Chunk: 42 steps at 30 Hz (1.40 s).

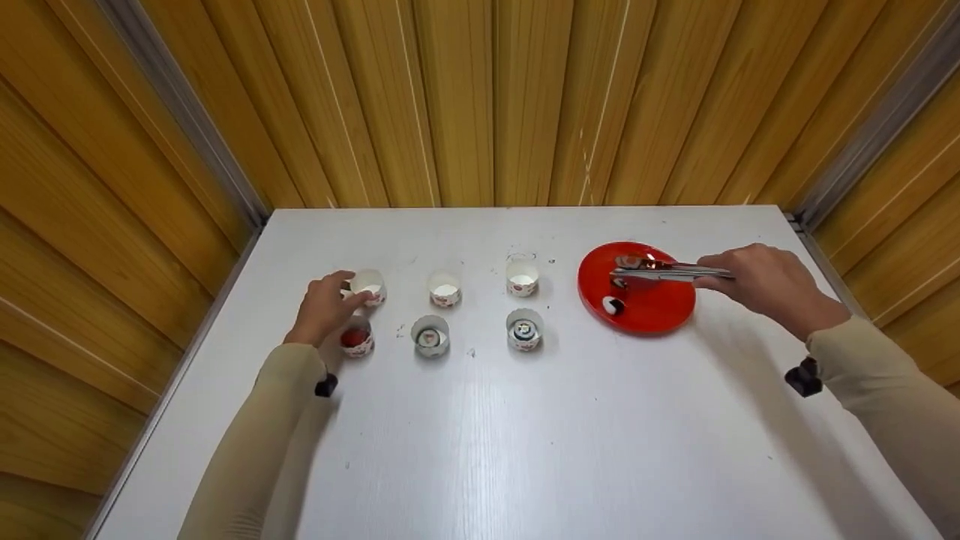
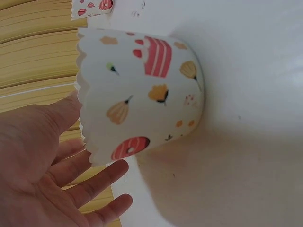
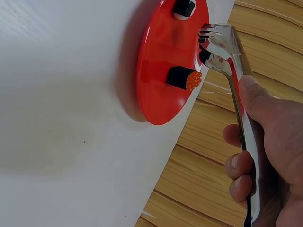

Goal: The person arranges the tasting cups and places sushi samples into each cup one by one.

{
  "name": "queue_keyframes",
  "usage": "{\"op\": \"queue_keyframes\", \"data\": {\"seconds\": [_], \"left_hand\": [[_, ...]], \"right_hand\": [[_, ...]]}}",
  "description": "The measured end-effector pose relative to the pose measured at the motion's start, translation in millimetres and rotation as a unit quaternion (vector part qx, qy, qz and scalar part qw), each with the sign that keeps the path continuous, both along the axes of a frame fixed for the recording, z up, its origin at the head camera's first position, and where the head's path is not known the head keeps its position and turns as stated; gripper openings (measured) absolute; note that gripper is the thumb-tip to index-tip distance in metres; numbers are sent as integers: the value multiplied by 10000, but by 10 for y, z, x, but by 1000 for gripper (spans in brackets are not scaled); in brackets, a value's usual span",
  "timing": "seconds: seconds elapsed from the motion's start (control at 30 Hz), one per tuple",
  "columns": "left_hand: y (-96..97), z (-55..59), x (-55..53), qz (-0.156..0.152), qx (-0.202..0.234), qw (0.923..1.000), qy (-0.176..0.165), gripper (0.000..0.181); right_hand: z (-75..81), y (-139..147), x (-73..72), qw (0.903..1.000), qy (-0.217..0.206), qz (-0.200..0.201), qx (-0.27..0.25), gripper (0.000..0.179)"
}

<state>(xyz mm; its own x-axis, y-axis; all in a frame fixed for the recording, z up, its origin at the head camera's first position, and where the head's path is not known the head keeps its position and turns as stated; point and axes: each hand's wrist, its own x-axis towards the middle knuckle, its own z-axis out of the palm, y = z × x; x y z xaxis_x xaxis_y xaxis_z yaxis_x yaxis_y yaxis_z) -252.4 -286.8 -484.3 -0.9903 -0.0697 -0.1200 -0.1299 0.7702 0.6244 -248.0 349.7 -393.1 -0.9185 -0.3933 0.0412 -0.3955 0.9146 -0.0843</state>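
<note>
My left hand (image 1: 326, 304) reaches to the back-left paper cup (image 1: 373, 285), thumb on its front side and index finger at its left side. A front-left cup (image 2: 147, 90) with cake and flower prints covers part of that hand in the left wrist view; something red lies inside it. My right hand (image 1: 769, 281) grips metal tongs (image 3: 239, 85), their tips over the red plate (image 1: 667, 311). A dark piece (image 3: 205, 56) shows at the tips; I cannot tell if they pinch it. A sushi roll with orange roe (image 3: 182, 78) and a black-and-white piece (image 1: 613, 305) sit on the plate.
Other paper cups stand in two rows: a back-middle cup (image 1: 445, 298), a back-right cup (image 1: 522, 285), a front-middle cup (image 1: 420, 349) and a front-right cup (image 1: 525, 345). Both of these front cups hold a round piece. Wood-patterned panels (image 1: 480, 105) rise behind the white table (image 1: 480, 450).
</note>
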Motion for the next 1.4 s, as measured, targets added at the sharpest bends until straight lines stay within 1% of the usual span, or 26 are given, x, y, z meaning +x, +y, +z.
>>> {"op": "queue_keyframes", "data": {"seconds": [0.17, 0.4, 0.67, 0.9, 1.03, 1.2, 1.4], "left_hand": [[1, -1, -11, 15, 10, 10000, -18, 65], [7, 0, -18, -1, -122, 9999, -27, 66], [12, 11, -20, -6, -137, 9999, 44, 63], [36, 20, -15, -14, -12, 10000, 8, 65], [36, 27, -16, -17, -5, 10000, 2, 64], [36, 24, -23, -28, -55, 10000, 24, 64], [34, 4, -30, 18, -160, 9999, -49, 66]], "right_hand": [[110, -56, -10, 10000, 49, 53, 58, 33], [230, -164, -27, 9996, 201, 179, 19, 27], [330, -305, -88, 9995, 178, 226, -86, 31], [281, -311, -114, 9998, -112, 103, 138, 30], [233, -298, -130, 9998, -101, 78, 181, 28], [180, -298, -157, 9996, -46, 139, 257, 26], [117, -309, -188, 9992, -230, 81, 313, 31]]}}
